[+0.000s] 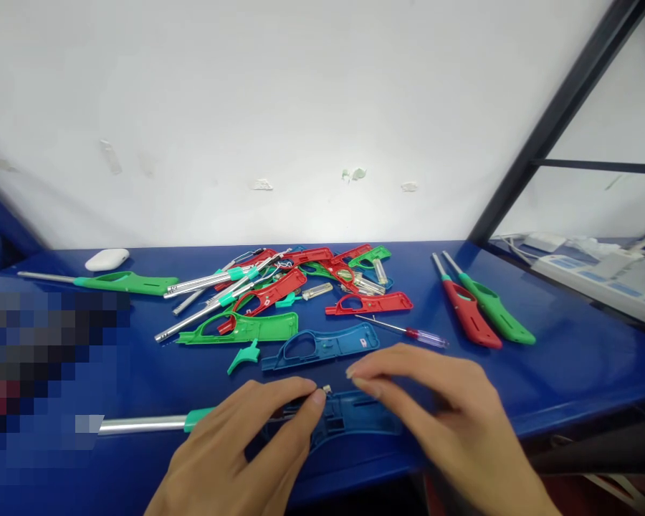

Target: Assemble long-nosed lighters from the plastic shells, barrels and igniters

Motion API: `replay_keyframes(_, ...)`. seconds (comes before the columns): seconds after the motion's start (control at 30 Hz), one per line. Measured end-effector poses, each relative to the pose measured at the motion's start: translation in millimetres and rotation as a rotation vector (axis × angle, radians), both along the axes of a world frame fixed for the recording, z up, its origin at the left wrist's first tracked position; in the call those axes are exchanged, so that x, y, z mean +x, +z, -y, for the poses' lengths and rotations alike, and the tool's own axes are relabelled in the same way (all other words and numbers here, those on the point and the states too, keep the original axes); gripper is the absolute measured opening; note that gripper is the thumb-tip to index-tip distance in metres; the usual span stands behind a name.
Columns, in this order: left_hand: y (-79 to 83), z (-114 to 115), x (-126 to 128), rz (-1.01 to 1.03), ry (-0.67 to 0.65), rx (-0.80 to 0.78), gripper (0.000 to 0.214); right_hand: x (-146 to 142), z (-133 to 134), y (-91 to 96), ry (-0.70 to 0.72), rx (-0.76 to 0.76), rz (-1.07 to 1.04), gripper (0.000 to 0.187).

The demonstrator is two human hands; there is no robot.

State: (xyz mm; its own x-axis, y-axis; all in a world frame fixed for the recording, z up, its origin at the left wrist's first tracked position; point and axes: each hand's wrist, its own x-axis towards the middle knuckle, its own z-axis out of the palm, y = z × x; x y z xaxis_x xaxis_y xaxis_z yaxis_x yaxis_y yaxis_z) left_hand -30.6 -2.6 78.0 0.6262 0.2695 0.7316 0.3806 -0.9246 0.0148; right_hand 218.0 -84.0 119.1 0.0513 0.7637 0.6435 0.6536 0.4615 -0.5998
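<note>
My left hand [252,444] is closed, thumb and forefinger pinching near a small pale metal piece [327,389] that shows at their tips. Beneath it lies a blue lighter handle half [357,416], partly covered by both hands. A silver lighter tube [142,426] with a green collar [196,418] runs out to the left from under my left hand. My right hand [441,401] hovers over the right end of that blue half, thumb and forefinger brought together; anything between them is too small to make out. Just behind lie another blue handle half [344,342] and a green trigger [244,356].
Behind is a pile of red handle halves [373,303], green handle halves [269,327], metal tubes [204,317] and clear fuel tanks [317,291]. A screwdriver [427,337] lies right of it. Whole lighters [473,315] rest farther right, near a power strip [602,287]. A white case [107,259] sits back left.
</note>
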Motion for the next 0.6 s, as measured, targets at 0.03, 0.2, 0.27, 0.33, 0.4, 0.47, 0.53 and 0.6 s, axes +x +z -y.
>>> replay_keyframes(0.03, -1.3, 0.0, -2.1, -0.022, 0.003, 0.014, 0.041, -5.7, 0.1, -0.1, 0.032, 0.027, 0.011, 0.017)
replay_keyframes(0.2, -0.9, -0.6, -2.8, -0.034, -0.013, 0.011, 0.048, -12.8, 2.6, -6.4, 0.079, 0.16, 0.059, 0.018)
replay_keyframes(0.27, -1.5, -1.2, -3.0, -0.038, -0.016, 0.009, 0.049, -11.2, 3.5, -8.7, 0.079, 0.18, 0.075, 0.017)
replay_keyframes(0.33, -4.8, -1.8, -5.5, -0.088, -0.021, 0.028, 0.051, -10.5, 3.4, -10.1, 0.097, 0.167, 0.109, 0.013)
replay_keyframes(0.4, -9.9, -2.6, -9.2, -0.158, -0.009, 0.04, 0.054, -10.9, 2.8, -10.6, 0.107, 0.158, 0.141, 0.012)
replay_keyframes(0.47, -14.8, -3.2, -12.3, -0.197, 0.009, 0.04, 0.055, -11.9, 2.2, -10.8, 0.09, 0.16, 0.153, 0.012)
replay_keyframes(0.53, -17.8, -3.5, -13.8, -0.204, 0.015, 0.041, 0.057, -12.7, 2.0, -10.7, 0.075, 0.168, 0.152, 0.011)
replay_keyframes(0.6, -18.3, -3.4, -13.8, -0.216, 0.02, 0.051, 0.059, -13.0, 2.1, -10.5, 0.08, 0.162, 0.142, 0.011)
